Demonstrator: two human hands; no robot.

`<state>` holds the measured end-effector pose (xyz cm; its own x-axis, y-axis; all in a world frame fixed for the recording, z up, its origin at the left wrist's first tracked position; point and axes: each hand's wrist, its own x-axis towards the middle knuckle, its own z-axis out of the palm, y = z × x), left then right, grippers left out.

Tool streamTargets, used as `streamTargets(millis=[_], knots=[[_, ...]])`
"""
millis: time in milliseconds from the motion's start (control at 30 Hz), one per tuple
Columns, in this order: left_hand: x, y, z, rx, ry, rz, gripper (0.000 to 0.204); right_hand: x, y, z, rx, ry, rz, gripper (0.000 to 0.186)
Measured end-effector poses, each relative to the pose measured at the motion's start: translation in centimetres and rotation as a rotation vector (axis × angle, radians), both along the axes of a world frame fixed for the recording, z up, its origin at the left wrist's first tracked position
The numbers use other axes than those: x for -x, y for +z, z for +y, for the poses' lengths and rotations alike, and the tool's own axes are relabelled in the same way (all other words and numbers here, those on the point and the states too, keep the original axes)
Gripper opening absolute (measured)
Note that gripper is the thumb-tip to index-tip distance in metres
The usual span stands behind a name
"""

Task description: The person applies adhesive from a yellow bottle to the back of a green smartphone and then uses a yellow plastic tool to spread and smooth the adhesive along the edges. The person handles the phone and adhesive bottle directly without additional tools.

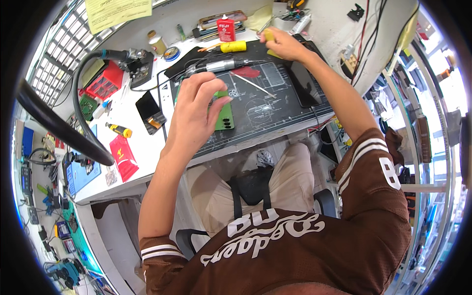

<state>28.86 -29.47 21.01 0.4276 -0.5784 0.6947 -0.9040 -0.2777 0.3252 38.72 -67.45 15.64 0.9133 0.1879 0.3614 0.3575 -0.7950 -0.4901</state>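
Observation:
My left hand (194,101) is over a green phone (225,120) with several camera rings, which lies on the dark printed work mat (258,113). Its fingers are curled, with a gap between thumb and forefinger, and they hide the upper part of the phone. At the mat's far right, my right hand (287,45) is closed round a yellow object (269,35); yellow shows above and below the fist, but its kind is unclear. Beneath my right forearm lies a black phone (302,83), screen up. A thin white stick (253,84) rests between the hands.
A silver pen-shaped tool (220,65), a yellow roll (233,46) and a red bottle (226,28) stand or lie at the back. On the white table (147,160) at left are an opened phone (150,112), a yellow-black screwdriver (119,130) and a red packet (124,157). A thick black arm (64,123) crosses there.

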Motion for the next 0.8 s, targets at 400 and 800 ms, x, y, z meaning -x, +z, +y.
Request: streamTargets(millis=[400, 800], knots=[[0.1, -0.3, 0.1, 0.005, 0.019, 0.02, 0.039, 6.5, 2.9, 7.0, -0.934, -0.147, 0.013, 0.055], [0.3, -0.2, -0.1, 0.004, 0.047, 0.025, 0.039, -8.9, -0.3, 7.1, 0.47, -0.083, 0.179, 0.054]])
